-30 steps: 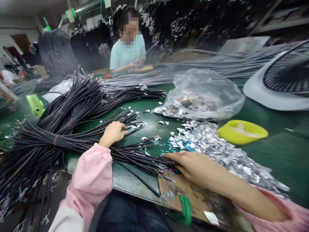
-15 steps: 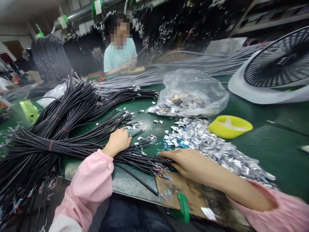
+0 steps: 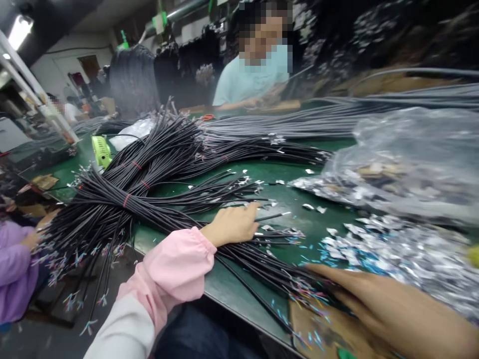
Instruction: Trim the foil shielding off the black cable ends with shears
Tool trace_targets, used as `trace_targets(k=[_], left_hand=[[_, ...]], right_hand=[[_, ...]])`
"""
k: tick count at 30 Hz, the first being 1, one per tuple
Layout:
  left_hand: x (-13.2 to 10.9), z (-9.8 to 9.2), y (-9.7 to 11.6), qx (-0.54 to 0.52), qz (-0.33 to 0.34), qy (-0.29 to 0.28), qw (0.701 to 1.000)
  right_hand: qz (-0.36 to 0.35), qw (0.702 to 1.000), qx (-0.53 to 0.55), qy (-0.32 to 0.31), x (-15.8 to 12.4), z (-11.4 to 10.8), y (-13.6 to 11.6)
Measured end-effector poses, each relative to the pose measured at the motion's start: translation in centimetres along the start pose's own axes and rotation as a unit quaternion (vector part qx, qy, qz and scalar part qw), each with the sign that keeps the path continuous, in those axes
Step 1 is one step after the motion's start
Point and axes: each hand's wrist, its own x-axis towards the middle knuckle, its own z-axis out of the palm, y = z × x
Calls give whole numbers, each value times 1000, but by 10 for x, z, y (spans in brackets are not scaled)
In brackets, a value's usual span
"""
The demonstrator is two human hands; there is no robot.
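Purple cloth covers the arm of a person at the left edge, whose sleeve [image 3: 17, 271] is just beside hanging cable ends with coloured wires. To the right of it, black cables [image 3: 149, 208], the ones at the hands, lie in a bundle across the green table [image 3: 286, 199], gathered by a red tie [image 3: 126, 200], with more tied black bundles crossing under and beyond them. Past these, on the far left, stand a lime-green fan [image 3: 101, 151] and a crumpled white bag [image 3: 134, 132].

Toward the middle, the left hand [image 3: 234, 224], in a pink cuff, rests on the fanned-out right part of the bundle. Its fingers are close together and point right; whether they grip a cable cannot be told. At the far side, a co-worker in a light blue shirt [image 3: 243, 82] sits behind grey cables [image 3: 292, 122], near orange-red scissors [image 3: 207, 117].

Further right, blue bits [image 3: 329, 254] are scattered beside the stripped, coloured ends of the bundle, which reach over a brown board [image 3: 322, 334] at the near edge. The right hand [image 3: 366, 294] lies over these ends, its index finger stretched left; its other fingertips are hidden, so its hold cannot be told. Beyond it spreads a heap of silver scraps [image 3: 404, 254], and farther back sits a clear plastic bag [image 3: 404, 169] with more scraps inside.
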Motion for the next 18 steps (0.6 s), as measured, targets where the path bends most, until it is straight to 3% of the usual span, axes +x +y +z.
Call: trace_targets(k=[4,7,11,14,18], left_hand=[[12,1,8,-149,35,40,987],[20,-7,25,-271,72,74,957],[17,-17,39,-369,101,112,917],[11,-17,37,-445,69,147,881],[5,-13,33,-454,74,150,875]], right_hand=[[-10,1000,4,-17,0,-5,1],[51,999,-17,-11,6,-27,-11],[122,984,36,122,17,-55,-22],[130,958,138,216,29,-71,-28],[133,939,188,256,56,-88,-38]])
